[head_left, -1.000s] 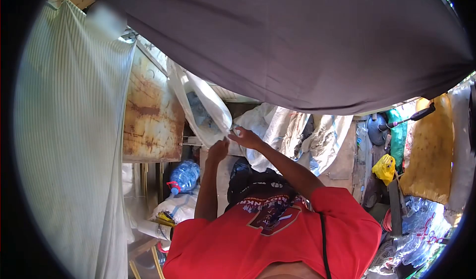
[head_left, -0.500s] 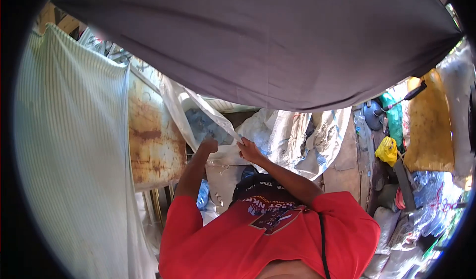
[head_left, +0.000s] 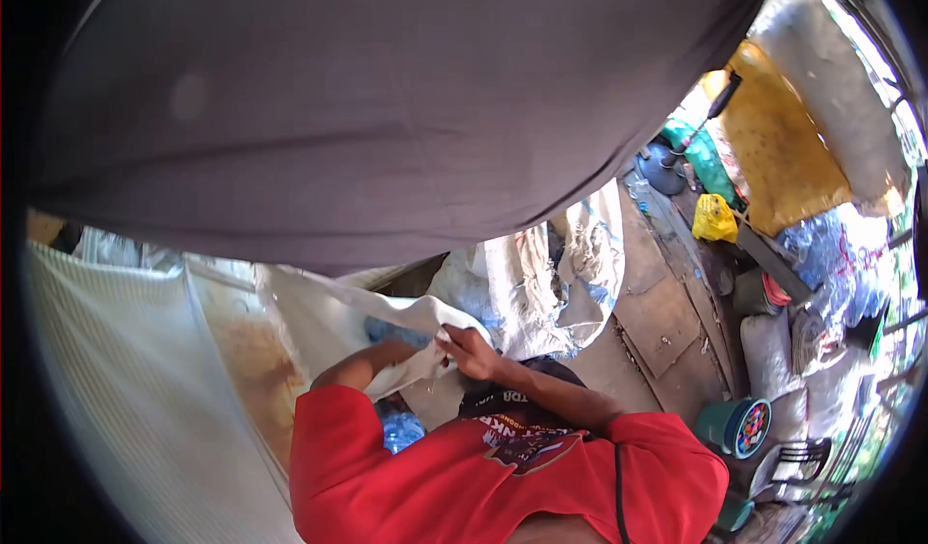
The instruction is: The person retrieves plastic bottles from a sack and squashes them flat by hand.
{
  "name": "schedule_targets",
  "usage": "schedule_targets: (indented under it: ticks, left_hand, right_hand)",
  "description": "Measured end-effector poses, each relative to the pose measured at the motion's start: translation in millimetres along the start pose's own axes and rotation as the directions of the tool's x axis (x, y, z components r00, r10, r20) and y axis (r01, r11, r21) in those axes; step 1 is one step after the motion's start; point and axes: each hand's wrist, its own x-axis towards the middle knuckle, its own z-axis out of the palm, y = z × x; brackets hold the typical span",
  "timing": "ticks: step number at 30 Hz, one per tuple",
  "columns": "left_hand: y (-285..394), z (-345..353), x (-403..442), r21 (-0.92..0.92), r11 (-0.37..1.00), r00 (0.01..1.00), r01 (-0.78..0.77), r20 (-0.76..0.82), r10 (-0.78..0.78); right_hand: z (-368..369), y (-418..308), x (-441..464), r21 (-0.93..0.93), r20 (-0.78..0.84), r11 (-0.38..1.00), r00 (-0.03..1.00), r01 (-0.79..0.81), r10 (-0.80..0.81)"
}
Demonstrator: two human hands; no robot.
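Observation:
My right hand (head_left: 468, 351) is closed on the rim of a large white sack (head_left: 329, 317), thumb and fingers pinching the cloth. Bluish clear plastic (head_left: 391, 333) shows inside the sack's mouth. My left forearm reaches into the opening, and the left hand is hidden behind the sack's cloth. Just beyond my right hand, other white sacks (head_left: 512, 273) stand with crumpled, dirty edges.
A dark cloth (head_left: 338, 109) hangs overhead. Striped cloth (head_left: 116, 351) and a rusty panel (head_left: 251, 351) are at left. Rightward are a yellow bag (head_left: 713, 217), a green bucket of colourful caps (head_left: 749, 428), filled sacks (head_left: 770, 356) and a blue bottle (head_left: 401, 432) below my left arm.
The view has turned toward the right, bringing the bucket into sight. My left hand has gone from the sack's edge into its mouth, out of sight. My right hand still holds the rim.

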Motion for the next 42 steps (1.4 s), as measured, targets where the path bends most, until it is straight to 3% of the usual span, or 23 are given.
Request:
schedule_targets:
  ticks: [1,3,5,7,15,19,20,23,24,28,29,31,38,42]
  left_hand:
    - [7,-2,-1,-0.028,1.000,1.000,0.008,0.029,-0.008]
    - [23,-3,-1,-0.075,0.997,0.997,0.036,0.069,-0.031]
    - [36,-4,1,-0.105,0.993,0.994,0.059,0.095,-0.049]
    - [48,-5,4,-0.134,0.988,0.992,0.079,0.111,-0.064]
    - [80,-5,12,-0.201,0.972,0.986,0.126,0.132,-0.100]
    - [90,-5,16,-0.228,0.963,0.985,0.142,0.130,-0.114]
    - [92,-5,16,-0.236,0.961,0.985,0.145,0.128,-0.117]
    - [95,-3,17,-0.254,0.954,0.984,0.159,0.124,-0.131]
    - [96,-2,17,-0.265,0.950,0.983,0.165,0.123,-0.136]
    - [94,-1,14,-0.292,0.936,0.979,0.196,0.116,-0.169]
    - [93,0,12,-0.299,0.931,0.977,0.208,0.114,-0.181]
    - [89,2,9,-0.319,0.920,0.973,0.228,0.110,-0.203]
    - [50,2,-17,-0.433,0.853,0.952,0.290,0.041,-0.303]
    - [19,2,-39,-0.619,0.774,0.970,0.132,-0.078,-0.228]
  right_hand:
    - [-1,-10,-5,-0.037,-0.014,0.998,0.999,0.044,-0.045]
    - [2,-22,-15,0.104,-0.015,0.994,0.999,0.036,-0.034]
    - [2,-47,-25,0.184,-0.085,0.968,0.984,0.172,-0.158]
    - [1,-82,-35,0.360,-0.091,0.920,0.987,0.153,-0.129]
    - [9,-137,-69,0.617,-0.112,0.766,0.983,0.182,-0.144]
    - [18,-143,-83,0.706,0.114,0.703,0.965,0.088,-0.236]
    - [14,-149,-86,0.667,0.215,0.743,0.940,0.057,-0.265]
    - [13,-151,-89,0.618,0.256,0.782,0.918,0.085,-0.303]
    - [14,-149,-89,0.706,0.218,0.708,0.940,0.034,-0.262]
    - [3,-132,-80,0.618,0.016,0.785,0.999,0.030,-0.051]
    - [4,-126,-75,0.547,-0.195,0.836,0.977,0.041,0.080]
    - [-4,-118,-68,0.629,-0.259,0.769,0.902,-0.114,0.345]
    - [-15,-11,-55,0.158,-0.139,0.964,0.961,-0.216,0.239]
    - [-14,52,-43,0.053,-0.068,0.949,0.947,-0.311,0.314]
